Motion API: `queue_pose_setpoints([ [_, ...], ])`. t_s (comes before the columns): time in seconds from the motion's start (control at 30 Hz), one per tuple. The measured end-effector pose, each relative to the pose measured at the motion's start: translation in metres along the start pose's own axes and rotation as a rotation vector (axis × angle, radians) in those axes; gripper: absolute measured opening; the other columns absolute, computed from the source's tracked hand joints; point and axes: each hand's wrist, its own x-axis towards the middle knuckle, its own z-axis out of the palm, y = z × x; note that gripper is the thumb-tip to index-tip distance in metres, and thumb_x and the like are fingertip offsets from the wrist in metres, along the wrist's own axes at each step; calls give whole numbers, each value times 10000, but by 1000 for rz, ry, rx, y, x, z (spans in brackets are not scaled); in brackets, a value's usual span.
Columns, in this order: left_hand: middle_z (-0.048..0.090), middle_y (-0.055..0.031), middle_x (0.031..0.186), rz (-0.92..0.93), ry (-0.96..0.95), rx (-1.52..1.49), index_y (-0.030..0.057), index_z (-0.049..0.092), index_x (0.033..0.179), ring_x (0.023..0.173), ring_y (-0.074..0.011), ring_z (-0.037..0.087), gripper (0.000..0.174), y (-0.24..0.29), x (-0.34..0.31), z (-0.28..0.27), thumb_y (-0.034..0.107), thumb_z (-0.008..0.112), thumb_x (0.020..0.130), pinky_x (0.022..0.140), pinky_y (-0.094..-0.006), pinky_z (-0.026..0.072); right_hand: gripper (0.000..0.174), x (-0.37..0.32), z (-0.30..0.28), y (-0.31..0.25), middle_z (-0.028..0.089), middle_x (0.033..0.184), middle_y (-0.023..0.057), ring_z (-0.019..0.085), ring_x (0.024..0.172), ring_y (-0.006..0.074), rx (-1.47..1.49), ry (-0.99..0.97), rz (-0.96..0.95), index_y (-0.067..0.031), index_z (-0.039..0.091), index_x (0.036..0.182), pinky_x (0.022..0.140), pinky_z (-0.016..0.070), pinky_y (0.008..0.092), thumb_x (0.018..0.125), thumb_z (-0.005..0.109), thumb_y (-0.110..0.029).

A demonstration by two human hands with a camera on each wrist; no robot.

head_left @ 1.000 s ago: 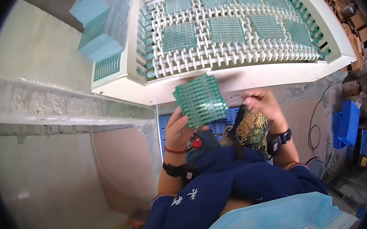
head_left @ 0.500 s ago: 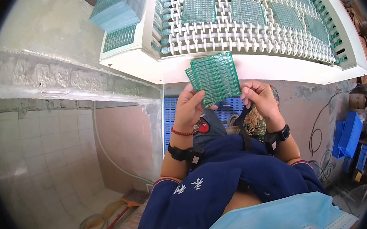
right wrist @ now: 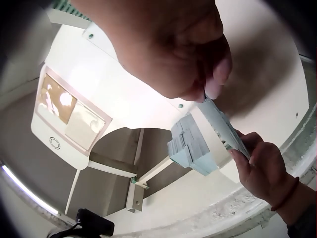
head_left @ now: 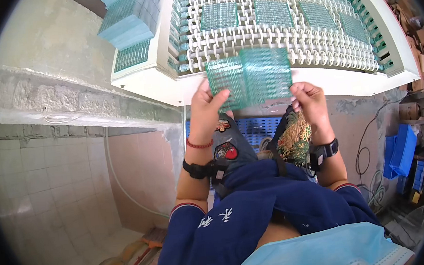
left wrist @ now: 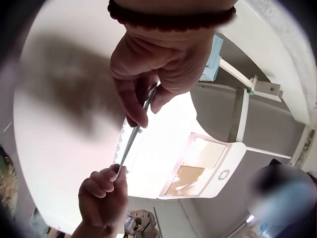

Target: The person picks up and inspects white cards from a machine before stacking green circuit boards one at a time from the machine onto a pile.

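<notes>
Two thin green circuit board panels are held up in front of the machine, seen in the head view. The right panel (head_left: 267, 74) partly overlaps the left panel (head_left: 223, 76), and both look blurred. My left hand (head_left: 204, 105) grips the left panel near its lower left corner, thumb lying over the face. At the other side, my right hand (head_left: 311, 103) pinches the right panel's lower right edge between thumb and fingers. Edge-on in the left wrist view, the panels (left wrist: 130, 144) form a thin line between both hands.
A white conveyor machine (head_left: 318, 80) stands just ahead, with several panels lying on its white roller wheels (head_left: 264, 37). On its left corner are stacked panels with light blue sheets (head_left: 130, 31). Blue bins (head_left: 401, 151) and cables (head_left: 363, 159) are at the right.
The right hand came in from apart and took the edge of one panel. That panel has slid rightward from the other, so the two are now fanned side by side.
</notes>
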Motion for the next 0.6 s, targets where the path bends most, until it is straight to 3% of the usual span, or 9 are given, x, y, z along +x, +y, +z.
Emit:
queue_pose_setpoints([
  [0.1,627,-76,901,113,55,158,-36,418,1207,639,-91,570,411,18,27,-1,15,555,823,418,-196,432,162,20,-24,-14,585,609,20,494,465,53,-17,46,-89,-9,638,817,419,391,172,833,639,-171],
  [0.2,624,-141,943,182,171,543,-50,400,1211,694,-165,610,480,19,58,-12,65,605,791,497,-273,490,169,44,-37,-16,588,620,33,489,467,55,-75,69,-128,0,638,815,407,376,174,842,623,-166],
  [0.23,565,-216,1051,499,196,824,-59,360,1243,864,-287,581,585,-9,81,-36,104,648,760,708,-361,483,165,51,-39,-14,590,621,31,482,461,53,-123,77,-133,-6,638,806,404,372,173,843,622,-166],
  [0.33,471,-246,1165,654,416,1373,-56,380,1234,1022,-379,476,600,1,73,-17,146,669,748,863,-415,397,158,56,-48,-23,608,637,33,477,456,47,-214,160,-157,-13,647,814,402,374,171,844,615,-165],
  [0.37,424,-211,1223,672,408,1413,0,434,1222,1076,-384,427,595,-2,71,-16,256,678,743,887,-432,360,157,55,-56,-29,609,637,32,476,454,46,-195,185,-164,-12,649,822,400,372,171,845,614,-164],
  [0.5,468,-162,1219,779,253,1550,111,518,1192,1099,-340,427,505,-12,63,-6,382,626,779,913,-463,296,158,55,-108,-38,603,619,34,458,439,47,-70,265,-215,-4,654,831,392,364,175,834,622,-159],
  [0.6,491,-166,1193,777,282,1622,99,544,1157,1093,-333,434,477,-18,67,-4,382,623,781,896,-450,310,165,55,-136,-45,575,589,24,436,427,49,-58,336,-198,-2,653,816,390,351,180,830,628,-164],
])
